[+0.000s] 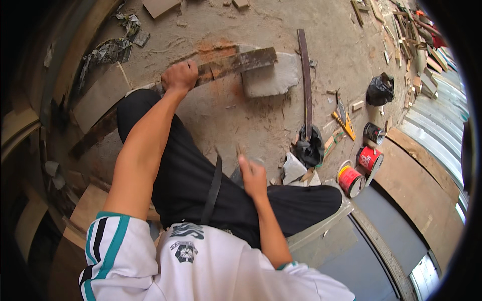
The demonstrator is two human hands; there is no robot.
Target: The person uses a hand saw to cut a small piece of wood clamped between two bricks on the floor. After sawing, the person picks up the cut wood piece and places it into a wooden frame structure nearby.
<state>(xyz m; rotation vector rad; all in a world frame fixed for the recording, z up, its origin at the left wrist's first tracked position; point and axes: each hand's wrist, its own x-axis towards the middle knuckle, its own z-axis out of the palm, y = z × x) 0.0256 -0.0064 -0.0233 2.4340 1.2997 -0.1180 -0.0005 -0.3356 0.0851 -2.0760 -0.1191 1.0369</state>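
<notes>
My left hand [179,76] is closed around a long, worn wooden plank [221,69], near my bent left knee. The plank's far end lies on a pale concrete block [271,79], and orange-red dust marks the plank and the ground beside it. My right hand [253,176] is closed above my lap, apart from the plank. A blurred, thin brownish tip shows above its thumb; I cannot make out what it belongs to. Close by, a dark, flat, pointed strip [213,188] lies across my black trousers.
A long dark bar [304,75] rests beyond the block. To the right are a yellow-handled saw [345,123], a black bag [380,90], a dark can [373,132] and two red cans [369,158]. Wood scraps [429,65] are heaped far right; crumpled paper [108,52] lies at left.
</notes>
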